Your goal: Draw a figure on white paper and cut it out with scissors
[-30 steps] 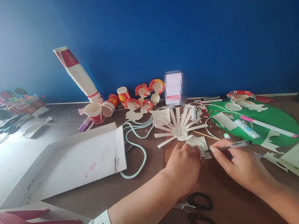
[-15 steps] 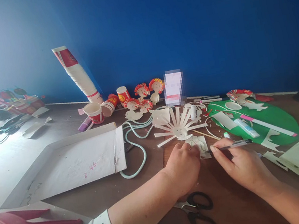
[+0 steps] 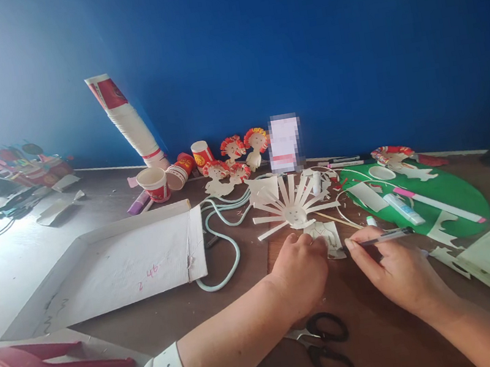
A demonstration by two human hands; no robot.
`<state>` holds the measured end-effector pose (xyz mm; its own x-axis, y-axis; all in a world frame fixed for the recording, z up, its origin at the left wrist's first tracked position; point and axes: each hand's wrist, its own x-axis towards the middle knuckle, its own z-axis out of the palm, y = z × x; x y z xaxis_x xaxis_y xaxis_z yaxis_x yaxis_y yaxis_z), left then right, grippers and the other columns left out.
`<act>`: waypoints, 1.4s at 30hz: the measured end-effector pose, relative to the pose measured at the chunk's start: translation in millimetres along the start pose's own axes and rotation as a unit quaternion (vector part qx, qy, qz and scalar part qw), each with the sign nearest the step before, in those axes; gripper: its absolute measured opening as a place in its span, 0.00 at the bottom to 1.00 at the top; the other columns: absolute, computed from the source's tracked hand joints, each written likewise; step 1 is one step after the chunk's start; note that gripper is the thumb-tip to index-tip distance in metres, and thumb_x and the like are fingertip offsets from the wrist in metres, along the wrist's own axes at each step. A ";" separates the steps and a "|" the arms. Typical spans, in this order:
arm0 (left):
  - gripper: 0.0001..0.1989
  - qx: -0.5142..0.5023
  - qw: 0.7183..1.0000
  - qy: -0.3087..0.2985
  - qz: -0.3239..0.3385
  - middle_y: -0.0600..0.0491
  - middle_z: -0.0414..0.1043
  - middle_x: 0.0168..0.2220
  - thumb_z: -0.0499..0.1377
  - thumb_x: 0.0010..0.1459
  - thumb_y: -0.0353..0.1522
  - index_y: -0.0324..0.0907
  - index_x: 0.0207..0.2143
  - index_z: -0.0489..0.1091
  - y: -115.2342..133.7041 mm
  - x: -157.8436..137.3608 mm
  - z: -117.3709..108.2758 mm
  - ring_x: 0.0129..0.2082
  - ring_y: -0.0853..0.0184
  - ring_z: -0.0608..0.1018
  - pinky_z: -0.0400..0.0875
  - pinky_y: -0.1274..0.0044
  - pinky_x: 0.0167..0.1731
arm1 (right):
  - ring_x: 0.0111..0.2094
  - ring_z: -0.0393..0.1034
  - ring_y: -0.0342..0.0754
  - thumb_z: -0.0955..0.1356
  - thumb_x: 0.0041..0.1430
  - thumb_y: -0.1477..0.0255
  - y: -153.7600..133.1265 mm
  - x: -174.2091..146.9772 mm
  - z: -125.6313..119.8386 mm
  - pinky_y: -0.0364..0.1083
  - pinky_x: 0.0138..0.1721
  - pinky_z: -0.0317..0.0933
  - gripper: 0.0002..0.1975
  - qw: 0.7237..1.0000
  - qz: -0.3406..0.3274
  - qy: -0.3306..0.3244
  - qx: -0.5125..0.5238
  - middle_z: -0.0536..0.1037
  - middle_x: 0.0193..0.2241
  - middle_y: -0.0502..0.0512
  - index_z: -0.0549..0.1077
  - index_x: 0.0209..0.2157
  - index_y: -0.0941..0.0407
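My right hand [image 3: 395,268] is closed around a pen [image 3: 386,237], its tip at the right edge of a small white piece of paper [image 3: 333,233]. Dark drawn lines show on that paper. With curled fingers, my left hand [image 3: 300,271] holds the paper against the table from the left; its fingertips are partly hidden. Just beyond lies a cut paper cup [image 3: 295,216], its strips fanned out around a drawn face. Black-handled scissors [image 3: 329,347] rest below my left hand, their blades partly covered by my forearm.
At left lies a white box lid [image 3: 113,266] beside a pale cable [image 3: 237,253]. A leaning stack of paper cups [image 3: 131,127] and several red-fringed paper figures [image 3: 257,141] stand by the blue wall. Glue [image 3: 403,210] and a pink-ended marker [image 3: 444,206] lie on a green oval sheet [image 3: 465,198].
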<state>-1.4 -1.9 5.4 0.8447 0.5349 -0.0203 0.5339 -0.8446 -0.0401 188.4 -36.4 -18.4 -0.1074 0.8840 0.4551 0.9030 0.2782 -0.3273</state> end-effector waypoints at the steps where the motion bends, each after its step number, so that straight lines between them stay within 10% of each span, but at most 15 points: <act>1: 0.16 0.000 1.000 0.000 0.000 0.44 0.66 0.49 0.59 0.51 0.38 0.37 0.38 0.73 0.0 0.1 -0.2 0.44 0.60 0.67 0.61 0.69 0.47 | 0.24 0.72 0.46 0.62 0.60 0.67 -0.2 0.2 0.0 0.42 0.27 0.61 0.06 1.000 -0.002 0.001 -0.001 0.75 0.23 0.48 0.67 0.30 0.53; 42: 0.14 0.011 1.000 -0.002 0.005 0.45 0.67 0.46 0.57 0.52 0.37 0.38 0.37 0.73 -0.5 1.2 2.2 0.44 0.60 0.66 0.60 0.69 0.47 | 0.27 0.73 0.48 0.62 0.60 0.66 -3.8 0.9 2.2 0.43 0.29 0.63 0.08 0.999 -0.003 -0.004 0.048 0.76 0.25 0.51 0.69 0.30 0.54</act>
<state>-0.8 -0.8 3.2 0.8495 0.5271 -0.0247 0.5249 -0.8489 -0.0621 184.0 -35.8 -18.6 -0.1160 0.8852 0.4505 0.8587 0.3174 -0.4024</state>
